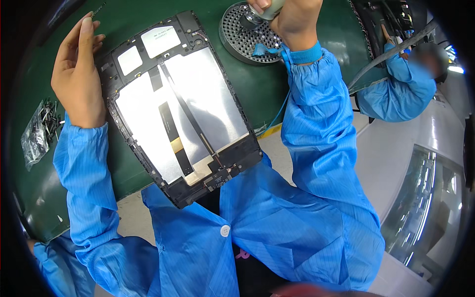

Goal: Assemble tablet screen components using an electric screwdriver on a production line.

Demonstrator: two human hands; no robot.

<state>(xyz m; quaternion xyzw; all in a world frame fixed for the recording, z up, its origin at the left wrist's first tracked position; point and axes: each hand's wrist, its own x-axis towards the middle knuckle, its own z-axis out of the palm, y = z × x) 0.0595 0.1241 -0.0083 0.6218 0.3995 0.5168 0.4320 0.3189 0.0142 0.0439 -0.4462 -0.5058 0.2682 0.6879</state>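
Note:
My left hand (79, 69) is raised beside the far left corner of an opened tablet (193, 94), pinching a small thin dark part (100, 9) between thumb and fingertips. The tablet lies tilted over the table's near edge, its inside up, with silvery panels, a black frame, flat ribbon cables and a small circuit board (217, 179) at the near end. At the top edge, my right hand (292, 20) is closed round a pale rounded object (272, 10) with a metal end, partly cut off by the frame. That end is over a round perforated metal tray (230, 37).
A clear plastic bag (34, 141) of small dark parts lies left on the green table (39, 193). A blue cord (277, 116) runs from my right wristband (307, 53). At right sits a person in blue (396, 96), near a grey cable (391, 52). Another blue sleeve (62, 270) shows lower left.

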